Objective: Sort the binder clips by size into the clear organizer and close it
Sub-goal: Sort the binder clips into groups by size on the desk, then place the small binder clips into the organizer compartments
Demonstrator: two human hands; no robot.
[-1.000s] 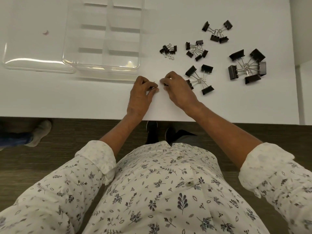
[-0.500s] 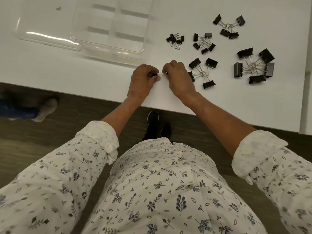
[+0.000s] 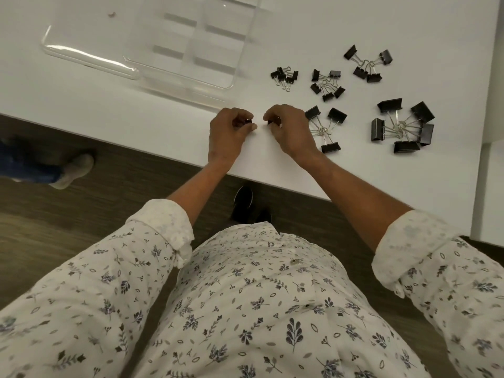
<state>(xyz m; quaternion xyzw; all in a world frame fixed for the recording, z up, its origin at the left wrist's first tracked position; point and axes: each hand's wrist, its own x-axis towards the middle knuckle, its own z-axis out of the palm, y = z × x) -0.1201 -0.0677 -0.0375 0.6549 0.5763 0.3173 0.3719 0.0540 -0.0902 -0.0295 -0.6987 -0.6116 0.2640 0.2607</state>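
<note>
White table (image 3: 122, 113) crosses mid-frame above a dark wood floor (image 3: 109, 192); close to its near edge the left hand (image 3: 230, 132) and right hand (image 3: 293, 130) each pinch a tiny black clip (image 3: 247, 121), fingers curled. Right of them lie five clusters of binder clips (image 3: 401, 126), grouped by size; each size should get its own compartment, carried well clear of the table edge. Upper left, the clear organizer (image 3: 174, 77) sits open, lid (image 3: 81, 51) flat beside it, bare table between for reaching

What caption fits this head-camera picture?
Left hand and right hand each pinch a small binder clip beside clip clusters and the open clear organizer.
</note>
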